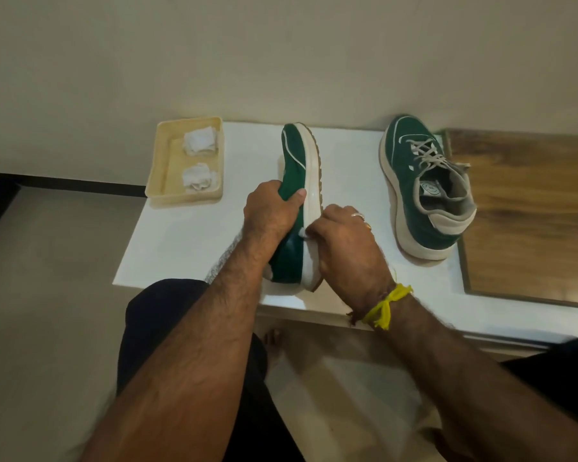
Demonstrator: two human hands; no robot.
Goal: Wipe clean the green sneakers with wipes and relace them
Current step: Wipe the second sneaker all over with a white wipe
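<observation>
Left hand (271, 211) grips the tipped sneaker (297, 201) on the bench (181, 235) — right hand (344, 241) pinches a wipe (303, 233) against its sole; the laced sneaker (424, 191) sits right of it.

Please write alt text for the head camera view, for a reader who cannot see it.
The left hand grips a green sneaker tipped on its side while the right hand rubs a wipe on its sole. The laced sneaker and a tray of wipes sit nearby.
</observation>
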